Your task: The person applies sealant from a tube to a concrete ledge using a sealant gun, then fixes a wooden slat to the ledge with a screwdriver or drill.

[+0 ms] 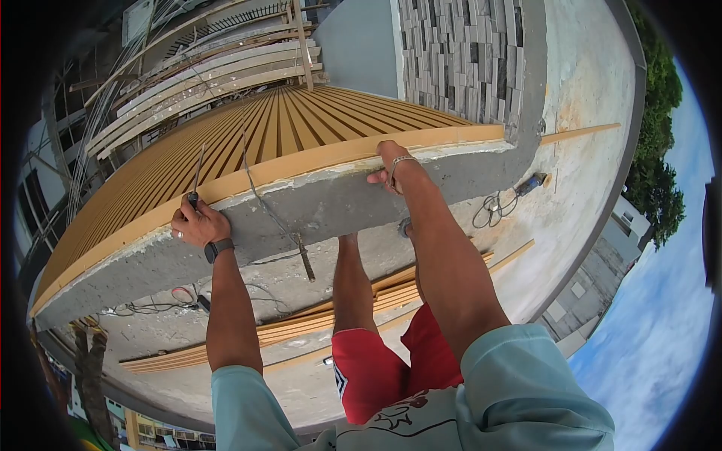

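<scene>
I count two hands on one tan edge strip (308, 158) along the slatted panel (282, 124): my left hand (200, 225), curled, grips one screwdriver (193, 198); my right hand (392, 164), half-open, touches it.

The left hand (201, 225) partly hides the handle of the screwdriver (193, 198). The grey ledge (323, 199) conceals the lower end of the left leg (352, 282). The bottom edge cuts off the shirt (526, 383). The dark object (711, 237) at the right border is cut off and unidentifiable
</scene>
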Available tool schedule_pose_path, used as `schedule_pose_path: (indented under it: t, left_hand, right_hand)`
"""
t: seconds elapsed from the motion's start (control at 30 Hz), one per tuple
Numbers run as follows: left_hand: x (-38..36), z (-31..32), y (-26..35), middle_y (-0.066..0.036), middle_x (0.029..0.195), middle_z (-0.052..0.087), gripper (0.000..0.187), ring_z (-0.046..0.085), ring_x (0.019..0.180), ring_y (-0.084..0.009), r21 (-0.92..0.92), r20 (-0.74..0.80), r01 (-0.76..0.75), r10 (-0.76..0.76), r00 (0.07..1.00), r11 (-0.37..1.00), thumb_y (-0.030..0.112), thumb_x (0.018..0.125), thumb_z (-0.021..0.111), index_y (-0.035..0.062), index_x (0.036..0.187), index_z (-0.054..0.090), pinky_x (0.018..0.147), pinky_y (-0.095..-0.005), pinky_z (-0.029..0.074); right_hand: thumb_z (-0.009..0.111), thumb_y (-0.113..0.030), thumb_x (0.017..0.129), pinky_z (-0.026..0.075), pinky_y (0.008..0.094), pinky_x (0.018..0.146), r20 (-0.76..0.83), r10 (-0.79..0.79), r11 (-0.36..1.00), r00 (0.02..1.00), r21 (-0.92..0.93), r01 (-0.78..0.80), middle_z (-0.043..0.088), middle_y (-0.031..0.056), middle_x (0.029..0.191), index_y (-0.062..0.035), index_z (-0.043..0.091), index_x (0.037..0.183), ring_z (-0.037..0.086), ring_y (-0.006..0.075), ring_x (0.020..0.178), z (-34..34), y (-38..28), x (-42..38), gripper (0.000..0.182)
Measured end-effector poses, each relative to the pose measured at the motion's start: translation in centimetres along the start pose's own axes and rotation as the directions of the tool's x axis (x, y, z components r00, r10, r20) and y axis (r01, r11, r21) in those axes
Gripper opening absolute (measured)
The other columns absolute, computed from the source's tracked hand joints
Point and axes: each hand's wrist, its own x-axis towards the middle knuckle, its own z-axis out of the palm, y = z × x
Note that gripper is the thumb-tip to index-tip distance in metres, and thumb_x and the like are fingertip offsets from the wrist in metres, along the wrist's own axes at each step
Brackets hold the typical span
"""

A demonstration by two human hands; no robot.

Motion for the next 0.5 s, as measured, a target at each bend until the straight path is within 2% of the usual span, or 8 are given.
schedule_pose_path:
  t: [0.1, 0.17, 0.4, 0.47, 0.5]
  left_hand:
    - [0.0, 0.0, 0.0, -0.014, 0.097, 0.046, 0.029, 0.042, 0.091, -0.0328, 0.009, 0.011, 0.009, -0.009, 1.000, 1.000, 0.019, 0.078, 0.059, 0.0133, 0.106, 0.056, 0.075, -0.0442, 0.037]
    - [0.0, 0.1, 0.0, -0.014, 0.097, 0.046, 0.029, 0.042, 0.090, -0.0327, 0.005, 0.005, -0.001, 0.000, 1.000, 1.000, 0.019, 0.078, 0.059, 0.0133, 0.106, 0.056, 0.076, -0.0443, 0.037]
    - [0.0, 0.0, 0.0, -0.014, 0.096, 0.046, 0.029, 0.042, 0.090, -0.0327, 0.007, 0.006, -0.001, 0.001, 1.000, 1.000, 0.018, 0.078, 0.058, 0.0139, 0.106, 0.056, 0.077, -0.0442, 0.036]
    - [0.0, -0.1, 0.1, -0.014, 0.096, 0.046, 0.029, 0.042, 0.090, -0.0326, 0.002, 0.011, 0.012, -0.012, 1.000, 1.000, 0.018, 0.078, 0.058, 0.0140, 0.106, 0.056, 0.077, -0.0442, 0.036]
    - [0.0, -0.1, 0.1, -0.014, 0.096, 0.046, 0.029, 0.042, 0.090, -0.0326, -0.001, 0.018, 0.026, -0.026, 1.000, 1.000, 0.018, 0.078, 0.058, 0.0140, 0.106, 0.056, 0.077, -0.0441, 0.036]
  right_hand:
    - [0.037, -0.025, 0.080, 0.028, 0.0238, 0.030, -0.031, -0.012, 0.998, 0.999, -0.055, 0.010, 0.060, 0.0183, 0.067, -0.0032, 0.044, 0.112, 0.034, 0.0088, 0.032, 0.3, -0.1, -0.7, 0.039]
    - [0.036, -0.025, 0.080, 0.029, 0.0246, 0.031, -0.061, -0.033, 0.983, 0.998, -0.180, 0.022, 0.060, 0.0167, 0.065, -0.0032, 0.045, 0.111, 0.040, 0.0085, 0.034, 0.6, -0.2, -0.9, 0.039]
    - [0.033, -0.025, 0.080, 0.031, 0.0258, 0.034, -0.007, 0.016, 0.961, 1.000, -0.276, -0.017, 0.059, 0.0142, 0.064, -0.0030, 0.046, 0.109, 0.043, 0.0087, 0.036, 2.4, -0.8, -1.8, 0.039]
    - [0.031, -0.022, 0.081, 0.031, 0.0286, 0.033, -0.017, 0.027, 0.982, 0.999, -0.186, -0.030, 0.059, 0.0213, 0.071, 0.0058, 0.012, 0.132, 0.040, 0.0128, 0.034, 2.9, -0.7, -2.1, 0.061]
    - [0.031, -0.022, 0.081, 0.031, 0.0286, 0.033, -0.017, 0.025, 0.982, 1.000, -0.186, -0.028, 0.059, 0.0213, 0.071, 0.0058, 0.012, 0.132, 0.040, 0.0128, 0.034, 3.1, -0.7, -2.6, 0.061]
